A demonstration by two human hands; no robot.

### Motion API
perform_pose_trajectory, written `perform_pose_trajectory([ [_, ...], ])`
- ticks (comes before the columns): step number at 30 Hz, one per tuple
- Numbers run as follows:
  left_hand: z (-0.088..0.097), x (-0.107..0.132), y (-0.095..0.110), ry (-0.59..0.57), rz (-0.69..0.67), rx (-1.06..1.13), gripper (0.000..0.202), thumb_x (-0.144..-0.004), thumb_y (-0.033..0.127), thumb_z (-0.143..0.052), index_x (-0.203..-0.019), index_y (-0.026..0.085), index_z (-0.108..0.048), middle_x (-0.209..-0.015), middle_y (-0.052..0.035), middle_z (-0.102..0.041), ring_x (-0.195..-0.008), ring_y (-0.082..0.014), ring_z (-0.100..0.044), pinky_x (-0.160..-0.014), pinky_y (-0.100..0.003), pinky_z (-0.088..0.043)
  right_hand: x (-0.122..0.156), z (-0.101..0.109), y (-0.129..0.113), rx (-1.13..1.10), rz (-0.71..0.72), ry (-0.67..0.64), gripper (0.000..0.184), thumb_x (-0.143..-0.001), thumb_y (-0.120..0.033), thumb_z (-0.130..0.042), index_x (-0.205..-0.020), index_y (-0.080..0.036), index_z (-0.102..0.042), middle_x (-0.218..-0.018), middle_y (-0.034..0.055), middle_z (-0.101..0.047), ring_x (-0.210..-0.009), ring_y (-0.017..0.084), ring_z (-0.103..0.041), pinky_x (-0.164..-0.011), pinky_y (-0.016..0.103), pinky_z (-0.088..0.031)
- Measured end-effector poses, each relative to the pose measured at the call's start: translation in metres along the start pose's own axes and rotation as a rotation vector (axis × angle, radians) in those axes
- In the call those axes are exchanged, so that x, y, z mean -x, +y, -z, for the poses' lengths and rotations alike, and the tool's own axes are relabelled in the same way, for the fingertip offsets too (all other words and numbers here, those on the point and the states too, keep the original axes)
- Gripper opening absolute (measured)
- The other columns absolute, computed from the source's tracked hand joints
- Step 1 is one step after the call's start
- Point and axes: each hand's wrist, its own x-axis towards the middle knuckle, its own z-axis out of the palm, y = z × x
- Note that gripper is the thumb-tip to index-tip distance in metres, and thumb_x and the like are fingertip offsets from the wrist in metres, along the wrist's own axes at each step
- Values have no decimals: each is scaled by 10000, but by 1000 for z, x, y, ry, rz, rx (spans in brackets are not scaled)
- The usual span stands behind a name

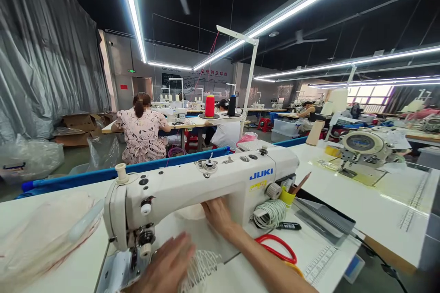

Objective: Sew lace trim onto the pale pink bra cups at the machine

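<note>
A white JUKI sewing machine (199, 178) spans the middle of the head view. My left hand (168, 261) is close to its needle end, slightly blurred, with the fingers stretched out flat. Beside that hand lies a bunch of white looped cord or lace (202, 265). Under the machine's arm reaches my right hand (217, 214), at a pale piece of material (191, 211); its fingertips are hidden behind the arm, so whether it grips the material cannot be seen.
Red-handled scissors (292, 252), a coil of pale cord (271, 214), a black marker (289, 226) and a yellow cup (287, 197) lie right of the machine. Pale fabric (44, 233) covers the left tabletop. Another machine (364, 146) stands right; a seated person (142, 130) works ahead.
</note>
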Motion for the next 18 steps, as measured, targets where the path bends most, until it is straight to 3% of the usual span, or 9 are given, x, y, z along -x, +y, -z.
perform_pose_trajectory([
  [2,-7,-34,3,-16,184,198,559,-739,55,-456,-1253,245,-568,-1391,-51,-476,-1291,-286,-410,-1076,-407,-339,14,22,-10,-87,59,51,222,-929,-200,-406,-914,-183,-626,-853,77,-659,-754,186,-629,-656,289,-502],
  [4,-12,-62,2,-2,228,273,558,-692,73,-475,-1221,202,-594,-1345,-69,-532,-1269,-307,-432,-1082,-400,-316,31,53,-21,-149,93,109,241,-940,-190,-356,-933,-197,-596,-892,72,-649,-746,157,-626,-619,240,-494],
  [6,-14,-79,0,-10,266,341,499,-661,129,-523,-1141,173,-650,-1259,-101,-604,-1205,-357,-491,-1053,-433,-336,48,87,-33,-203,59,222,260,-958,-158,-290,-972,-209,-544,-941,73,-633,-799,142,-623,-625,216,-492],
  [8,-13,-86,2,-19,323,419,443,-640,227,-586,-1062,137,-686,-1217,-152,-624,-1197,-425,-471,-1045,-494,-310,61,118,-45,-352,19,360,201,-957,-159,-335,-971,-233,-522,-916,49,-629,-839,138,-616,-691,222,-499],
  [11,-8,-83,22,-55,393,563,540,-724,476,-547,-1114,115,-644,-1165,-172,-645,-1181,-404,-491,-1015,-478,-352,74,146,-59,-595,42,393,75,-898,-204,-531,-937,-264,-553,-894,20,-639,-830,140,-619,-721,226,-504],
  [14,-2,-68,65,-193,478,857,707,-828,673,-269,-1149,136,-600,-964,-134,-712,-934,-280,-658,-784,-380,-521,87,153,-68,-628,115,308,63,-893,-230,-552,-946,-261,-563,-945,46,-643,-839,154,-627,-721,249,-506],
  [16,2,-55,95,-222,599,1241,714,-741,748,-419,-1065,146,-624,-895,-105,-697,-845,-228,-648,-718,-308,-503,99,153,-73,-572,201,253,93,-920,-242,-503,-999,-256,-552,-985,73,-634,-858,166,-626,-732,272,-503],
  [18,9,-43,117,-190,656,1370,630,-615,675,-670,-957,147,-640,-752,-44,-652,-697,-166,-594,-649,-252,-453,112,153,-81,-506,299,217,144,-942,-236,-453,-1057,-256,-536,-989,86,-634,-850,165,-620,-728,279,-494],
])
